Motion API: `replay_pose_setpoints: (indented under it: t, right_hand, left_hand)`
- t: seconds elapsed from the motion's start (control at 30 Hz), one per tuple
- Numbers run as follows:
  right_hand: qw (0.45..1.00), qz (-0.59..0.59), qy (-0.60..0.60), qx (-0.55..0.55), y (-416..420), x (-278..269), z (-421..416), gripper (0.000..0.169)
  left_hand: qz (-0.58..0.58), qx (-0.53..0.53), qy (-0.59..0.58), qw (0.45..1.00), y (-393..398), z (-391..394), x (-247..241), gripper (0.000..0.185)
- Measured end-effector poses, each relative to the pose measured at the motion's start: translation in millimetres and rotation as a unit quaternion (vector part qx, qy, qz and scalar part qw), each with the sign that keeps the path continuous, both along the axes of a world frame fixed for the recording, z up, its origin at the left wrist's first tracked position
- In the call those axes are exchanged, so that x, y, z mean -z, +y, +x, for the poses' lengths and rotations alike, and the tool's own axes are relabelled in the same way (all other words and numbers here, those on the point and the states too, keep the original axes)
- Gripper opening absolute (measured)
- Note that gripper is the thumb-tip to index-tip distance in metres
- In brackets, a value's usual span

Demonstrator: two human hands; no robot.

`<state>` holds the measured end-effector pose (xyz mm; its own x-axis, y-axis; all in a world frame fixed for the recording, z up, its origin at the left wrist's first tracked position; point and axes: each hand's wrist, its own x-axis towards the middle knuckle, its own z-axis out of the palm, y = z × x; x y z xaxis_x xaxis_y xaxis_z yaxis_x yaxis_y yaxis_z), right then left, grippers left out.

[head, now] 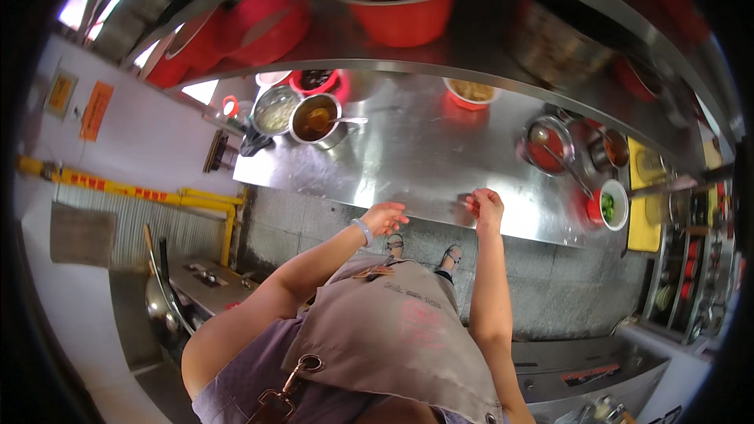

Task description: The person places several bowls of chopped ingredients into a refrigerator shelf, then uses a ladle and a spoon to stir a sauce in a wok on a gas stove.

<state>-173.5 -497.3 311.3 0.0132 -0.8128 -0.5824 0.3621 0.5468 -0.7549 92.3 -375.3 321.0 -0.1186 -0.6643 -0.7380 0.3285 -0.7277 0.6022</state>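
My left hand (384, 218), with a pale bangle at the wrist, hovers just off the near edge of a stainless steel table (406, 153). Its fingers are slightly curled and apart, with nothing in them. My right hand (485, 207) is above the same edge, farther right, thumb and fingertips close together; whether something small is between them cannot be told. Left on the table are a metal pot of brown sauce (316, 121) with a spoon and a bowl of pale food in liquid (275, 111). To the right stands a bowl of red sauce (549, 147) with a ladle.
A steel shelf (377, 65) with red tubs (400, 17) crosses above the table's far side. A bowl of yellowish food (470, 93) stands beneath it. At the right are a bowl of green vegetables (609, 205) and a yellow cloth (642, 200). A wok (162, 306) is at lower left.
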Motion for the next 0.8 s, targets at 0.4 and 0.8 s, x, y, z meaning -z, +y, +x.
replay_pose_setpoints:
  t: [0.4,0.8]
  right_hand:
    - [0.96,-0.027,0.069,-0.272,42,-43,171,0.015]
    - [0.906,-0.051,0.06,-0.416,65,-23,231,0.036]
  left_hand:
    - [-0.017,-0.248,0.054,0.967,89,118,25,0.036]
    - [-0.033,-0.362,0.083,0.928,127,154,43,0.039]
